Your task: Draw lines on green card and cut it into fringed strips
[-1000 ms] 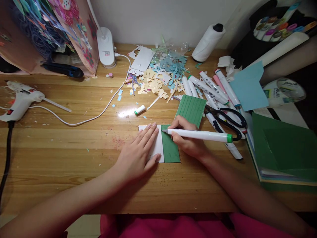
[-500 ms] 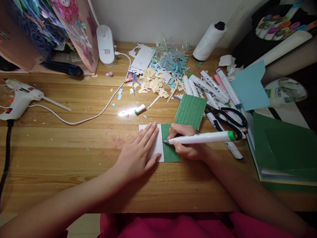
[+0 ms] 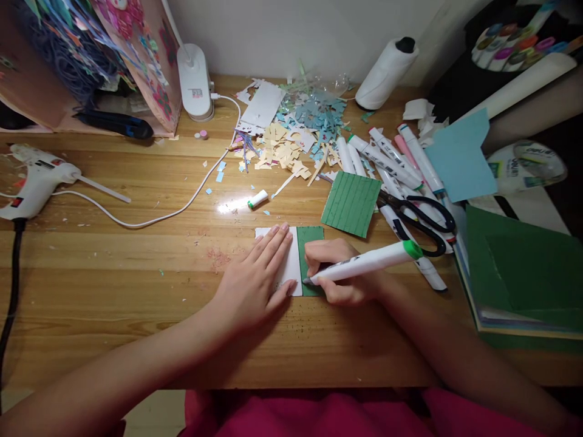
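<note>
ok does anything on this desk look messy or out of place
Paper scraps lie in an untidy heap at the back of the desk, reddish crumbs litter the spot left of the white card, and scissors lie among loose markers, not put away.

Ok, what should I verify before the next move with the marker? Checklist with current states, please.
1. Left hand flat on the white card: ok.
2. Marker gripped in the right hand: ok.
3. Marker tip beside the card's edge, over the green piece: ok.
4. Tip actually pressing on the surface: cannot tell, the gap is too small to judge.
5. Scissors off the green piece: ok, they lie to its right.
6. Desk free of debris: not ok, paper scraps at the back, crumbs near the card.
</note>
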Demonstrator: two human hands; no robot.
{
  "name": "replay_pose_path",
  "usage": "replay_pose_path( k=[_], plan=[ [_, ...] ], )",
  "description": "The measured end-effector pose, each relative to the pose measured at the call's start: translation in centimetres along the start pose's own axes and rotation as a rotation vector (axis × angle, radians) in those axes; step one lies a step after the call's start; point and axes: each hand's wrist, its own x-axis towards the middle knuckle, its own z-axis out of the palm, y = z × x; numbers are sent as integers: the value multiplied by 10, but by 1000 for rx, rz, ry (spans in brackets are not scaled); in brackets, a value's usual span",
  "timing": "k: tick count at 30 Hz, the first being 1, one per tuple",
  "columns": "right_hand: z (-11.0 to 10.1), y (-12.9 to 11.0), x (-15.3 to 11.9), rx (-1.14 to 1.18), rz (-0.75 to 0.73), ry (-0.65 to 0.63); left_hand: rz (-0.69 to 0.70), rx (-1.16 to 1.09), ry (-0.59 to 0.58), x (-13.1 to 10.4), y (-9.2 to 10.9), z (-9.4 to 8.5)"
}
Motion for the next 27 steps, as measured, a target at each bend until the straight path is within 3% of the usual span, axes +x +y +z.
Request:
replay_pose_path(
  k=[16, 27],
  plan=[
    [5, 1, -1, 140, 37, -129, 0, -21, 5, 2, -1, 2],
    [1, 3, -2, 325, 159, -151, -20, -95, -5, 6, 2, -2]
  ],
)
